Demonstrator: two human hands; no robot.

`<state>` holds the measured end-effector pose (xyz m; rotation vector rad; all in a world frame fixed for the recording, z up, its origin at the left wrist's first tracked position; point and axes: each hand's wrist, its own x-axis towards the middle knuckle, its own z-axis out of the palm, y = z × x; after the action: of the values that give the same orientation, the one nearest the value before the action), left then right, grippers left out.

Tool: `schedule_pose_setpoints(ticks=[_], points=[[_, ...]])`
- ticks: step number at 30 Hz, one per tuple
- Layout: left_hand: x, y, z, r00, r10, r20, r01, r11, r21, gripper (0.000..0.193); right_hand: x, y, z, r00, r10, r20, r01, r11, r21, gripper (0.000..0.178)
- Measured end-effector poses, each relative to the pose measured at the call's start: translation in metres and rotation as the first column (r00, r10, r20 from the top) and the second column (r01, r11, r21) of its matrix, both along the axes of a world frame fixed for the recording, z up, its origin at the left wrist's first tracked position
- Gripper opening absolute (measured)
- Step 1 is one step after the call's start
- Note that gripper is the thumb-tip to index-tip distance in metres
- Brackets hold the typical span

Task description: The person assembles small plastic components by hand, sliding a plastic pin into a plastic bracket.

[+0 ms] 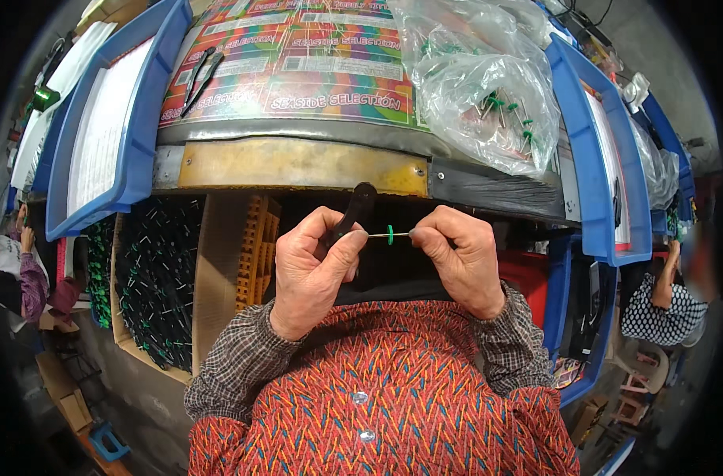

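My left hand (314,266) is closed around a black-handled tool (356,208) whose tip grips a thin metal pin (377,235). A small green plastic washer (391,234) sits on that pin, midway between my hands. My right hand (460,258) pinches the pin's other end between thumb and forefinger. Both hands are held close to my chest, just below the worktable's front edge (298,163).
A clear plastic bag (488,95) of green-headed pins lies on the table's colourful printed sheet (298,63). Black tweezers (199,75) lie at its left. Blue trays (99,135) (603,151) flank the table. A box of finished pins (155,278) stands lower left. Other people sit at both sides.
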<state>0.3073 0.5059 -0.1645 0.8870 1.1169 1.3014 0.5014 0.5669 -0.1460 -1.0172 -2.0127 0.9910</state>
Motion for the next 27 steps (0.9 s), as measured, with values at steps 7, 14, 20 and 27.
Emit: schedule_pose_setpoints(ticks=[7,14,20,27], points=[[0.0011,-0.0029,-0.0076,0.999,0.007,0.040,-0.007,1.000,-0.017,0.009,-0.0038,-0.0065,-0.0075,0.985,-0.072,-0.155,0.017,0.943,-0.332,0.021],[0.0018,-0.0040,-0.0108,0.999,0.005,0.034,-0.005,1.000,-0.008,0.009,-0.0004,-0.0071,-0.0052,0.986,-0.083,-0.145,0.005,0.882,-0.470,0.013],[0.0029,-0.0045,-0.0115,1.000,0.002,0.026,-0.002,1.000,-0.008,0.009,0.0018,-0.0072,-0.0072,0.976,-0.080,-0.204,-0.031,0.871,-0.490,0.009],[0.0019,-0.0048,-0.0105,1.000,0.007,0.024,-0.007,1.000,-0.003,0.008,-0.0020,-0.0103,-0.0079,0.979,-0.094,-0.180,0.001,0.889,-0.458,0.011]])
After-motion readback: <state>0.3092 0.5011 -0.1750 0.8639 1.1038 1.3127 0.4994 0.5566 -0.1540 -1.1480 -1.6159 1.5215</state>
